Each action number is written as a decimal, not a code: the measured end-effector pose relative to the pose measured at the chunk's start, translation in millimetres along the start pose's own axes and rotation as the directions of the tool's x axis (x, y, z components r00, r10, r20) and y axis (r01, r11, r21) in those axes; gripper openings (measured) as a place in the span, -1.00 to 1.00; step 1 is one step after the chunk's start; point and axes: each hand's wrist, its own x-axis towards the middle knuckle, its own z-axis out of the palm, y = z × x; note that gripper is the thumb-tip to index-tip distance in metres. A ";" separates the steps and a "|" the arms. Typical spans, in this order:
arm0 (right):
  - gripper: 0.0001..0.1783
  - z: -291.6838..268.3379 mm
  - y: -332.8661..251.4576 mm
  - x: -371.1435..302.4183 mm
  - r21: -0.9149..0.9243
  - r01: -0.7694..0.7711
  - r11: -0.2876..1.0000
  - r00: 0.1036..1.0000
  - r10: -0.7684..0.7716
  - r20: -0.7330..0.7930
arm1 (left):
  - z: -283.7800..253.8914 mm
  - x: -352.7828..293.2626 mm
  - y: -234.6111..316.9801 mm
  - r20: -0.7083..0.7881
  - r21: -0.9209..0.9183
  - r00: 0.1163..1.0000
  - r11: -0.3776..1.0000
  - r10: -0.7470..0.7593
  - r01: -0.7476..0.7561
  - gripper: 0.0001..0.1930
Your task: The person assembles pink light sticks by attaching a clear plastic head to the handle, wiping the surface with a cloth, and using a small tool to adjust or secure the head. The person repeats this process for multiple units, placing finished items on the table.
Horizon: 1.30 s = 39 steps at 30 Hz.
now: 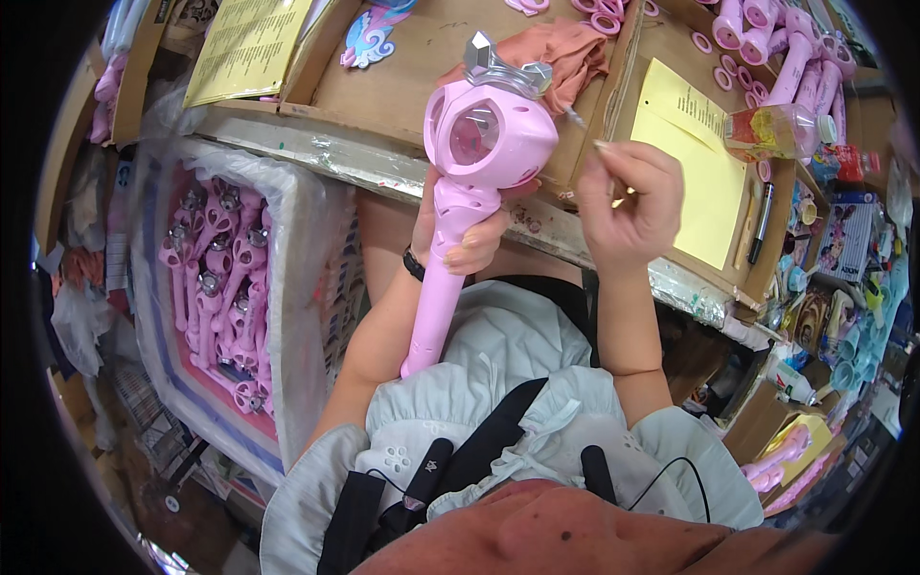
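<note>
the left hand (477, 241) wraps snugly around a pink wand (441, 302) at upper centre of the frame, apparently a steadying step, as the right hand (636, 203) pinches nearby, contents unclear, the next move likely needing that firm hold.

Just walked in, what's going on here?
The person's left hand grips a pink wand topped with a silver crown. The right hand is raised beside it, half curled; whether it pinches anything is unclear. A lined bin on the left holds more pink wands.
</note>
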 end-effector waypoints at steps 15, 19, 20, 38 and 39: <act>-0.70 11.6 -9.3 -4.4 0.029 0.163 0.986 0.982 -0.165 0.088 | -1.2 0.7 0.4 0.026 -0.005 1.000 1.000 -0.011 0.011 -0.01; -0.72 13.1 -11.4 -7.2 0.060 0.066 0.996 0.993 -0.072 0.093 | -1.6 1.6 1.1 0.021 -0.016 1.000 1.000 -0.007 0.008 -0.01; -0.73 12.5 -11.2 -7.4 0.016 -0.049 0.999 0.997 0.048 0.059 | -1.7 1.3 1.4 0.015 -0.015 1.000 1.000 -0.016 0.016 -0.01; -0.75 11.2 -6.3 -6.6 0.130 0.120 0.984 0.991 -0.127 0.051 | -6.4 0.6 -1.1 0.060 -0.074 0.998 0.997 -0.021 0.025 0.05; -0.75 11.9 -6.7 -6.9 0.170 0.137 0.976 0.981 -0.157 0.113 | -6.9 0.8 -1.1 0.076 -0.075 0.997 0.997 -0.022 0.028 0.05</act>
